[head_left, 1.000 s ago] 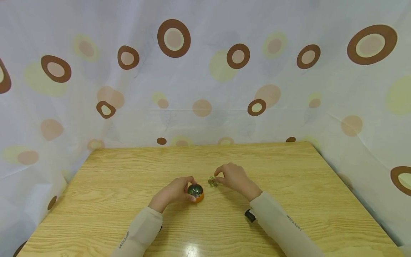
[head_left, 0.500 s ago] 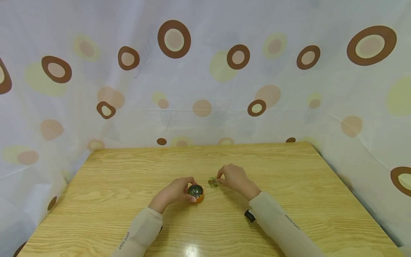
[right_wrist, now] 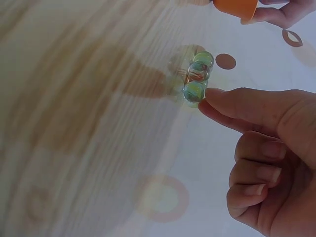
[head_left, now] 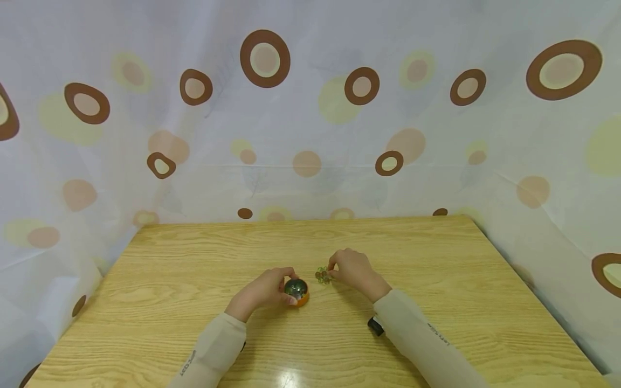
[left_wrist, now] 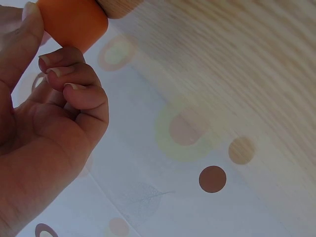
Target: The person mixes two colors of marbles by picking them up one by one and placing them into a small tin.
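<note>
My left hand grips a small orange cup by its sides, thumb in front and index finger behind. The cup stands upright on the table, its inside dark and shiny; in the left wrist view its orange wall shows between thumb and fingers. Just right of the cup lies a tight cluster of clear glass marbles with coloured swirls. At the cluster's right edge, my right hand pinches a marble between thumb and index fingertips. The other right fingers curl into the palm.
A wood-grain table carries the cup and marbles. Behind it and along both sides hangs a white curtain with brown, yellow and peach circles. A black wrist device shows under the right sleeve.
My right fingertips have shifted slightly right, from over the marbles to the cluster's right edge, and drawn closer together. The left hand and the cup have stayed in place.
</note>
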A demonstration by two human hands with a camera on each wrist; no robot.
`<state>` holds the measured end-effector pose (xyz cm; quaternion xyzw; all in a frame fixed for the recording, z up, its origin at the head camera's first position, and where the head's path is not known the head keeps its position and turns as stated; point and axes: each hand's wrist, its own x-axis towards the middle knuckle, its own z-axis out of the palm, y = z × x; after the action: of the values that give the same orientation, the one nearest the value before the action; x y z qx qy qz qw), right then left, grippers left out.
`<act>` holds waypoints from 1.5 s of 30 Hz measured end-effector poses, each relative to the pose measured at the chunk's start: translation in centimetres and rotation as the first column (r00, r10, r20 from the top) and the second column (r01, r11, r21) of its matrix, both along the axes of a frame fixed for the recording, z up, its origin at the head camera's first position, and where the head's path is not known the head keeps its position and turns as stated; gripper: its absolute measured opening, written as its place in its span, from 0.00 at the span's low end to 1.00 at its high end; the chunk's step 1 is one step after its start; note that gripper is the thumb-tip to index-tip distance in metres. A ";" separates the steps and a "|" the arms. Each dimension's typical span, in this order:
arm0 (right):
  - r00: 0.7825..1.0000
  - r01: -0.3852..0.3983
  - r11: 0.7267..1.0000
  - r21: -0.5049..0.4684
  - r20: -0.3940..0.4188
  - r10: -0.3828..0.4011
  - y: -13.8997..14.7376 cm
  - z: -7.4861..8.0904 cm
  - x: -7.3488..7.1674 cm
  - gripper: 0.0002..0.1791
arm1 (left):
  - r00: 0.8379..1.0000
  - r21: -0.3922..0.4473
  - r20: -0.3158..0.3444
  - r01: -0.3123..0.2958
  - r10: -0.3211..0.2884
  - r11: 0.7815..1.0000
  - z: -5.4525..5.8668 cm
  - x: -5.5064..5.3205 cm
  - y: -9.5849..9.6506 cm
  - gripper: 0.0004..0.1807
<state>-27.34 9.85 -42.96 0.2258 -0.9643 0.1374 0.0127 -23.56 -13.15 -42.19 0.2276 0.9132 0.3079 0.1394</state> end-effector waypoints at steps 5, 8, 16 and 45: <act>1.000 -0.007 1.000 0.008 -0.008 0.007 0.0 -0.1 0.0 0.04 | 1.000 -0.006 0.004 0.003 -0.003 1.000 0.1 0.1 0.0 0.24; 1.000 -0.018 1.000 0.004 -0.017 0.018 0.0 0.1 0.0 0.03 | 1.000 -0.001 0.008 0.002 -0.002 1.000 0.1 0.2 0.0 0.24; 1.000 -0.015 1.000 0.016 -0.018 0.015 -0.1 0.3 0.1 0.03 | 1.000 -0.008 0.001 0.005 -0.005 1.000 0.0 0.1 0.0 0.24; 1.000 0.005 0.999 0.053 0.007 -0.005 -0.1 0.1 0.1 0.04 | 1.000 -0.008 0.008 -0.011 0.011 1.000 0.3 0.2 0.2 0.23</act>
<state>-27.20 9.72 -42.83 0.2230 -0.9683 0.1128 0.0039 -23.39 -12.96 -41.93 0.2207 0.9151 0.3061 0.1422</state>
